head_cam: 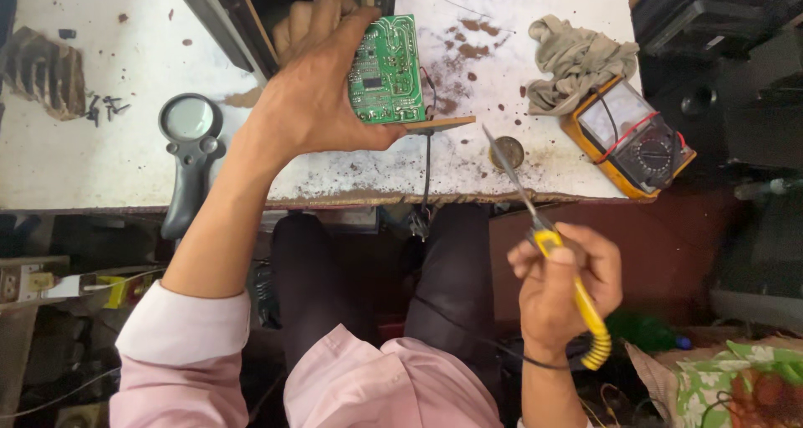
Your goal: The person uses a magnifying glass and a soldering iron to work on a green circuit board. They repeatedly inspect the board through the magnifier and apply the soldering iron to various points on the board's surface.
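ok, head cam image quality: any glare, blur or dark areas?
Head view: the left hand and green circuit board are sharp and evenly lit; slight glare on the magnifying glass lens; the right hand with the soldering iron is dimmer; under-bench clutter is deep in shadow.

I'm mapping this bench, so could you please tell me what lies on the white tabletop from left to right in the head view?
Loose screws → magnifying glass → green circuit board in the left hand → small round tin → crumpled rag → yellow multimeter.
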Demonstrator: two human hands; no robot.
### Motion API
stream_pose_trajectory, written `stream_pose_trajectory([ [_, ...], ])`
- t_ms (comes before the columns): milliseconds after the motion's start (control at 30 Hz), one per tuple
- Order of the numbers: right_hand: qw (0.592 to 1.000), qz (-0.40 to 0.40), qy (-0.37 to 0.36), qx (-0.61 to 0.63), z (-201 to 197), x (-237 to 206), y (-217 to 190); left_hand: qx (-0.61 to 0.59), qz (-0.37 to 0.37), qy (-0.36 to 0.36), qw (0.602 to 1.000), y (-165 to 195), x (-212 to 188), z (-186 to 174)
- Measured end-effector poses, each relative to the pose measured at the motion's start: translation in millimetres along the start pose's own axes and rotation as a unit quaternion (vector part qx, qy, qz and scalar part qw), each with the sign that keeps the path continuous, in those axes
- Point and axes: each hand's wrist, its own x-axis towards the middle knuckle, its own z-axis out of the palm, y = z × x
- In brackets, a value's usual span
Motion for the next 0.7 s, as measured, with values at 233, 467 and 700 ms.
stream_pose_trajectory([
  [233,0.965,-0.099,-0.094,-0.224,12,-1,-26,-0.02,-0.022,-0.006,1.0,-1,-4,0],
  [467,0.916,-0.217,-0.159,-0.297,22,12,-42,-0.005,-0.001,0.016,1.0,1,-3,0],
  [700,0.932,-0.197,-0.189,-0.237,22,7,-55,-0.004,-0.009,0.01,1.0,1,-6,-1],
])
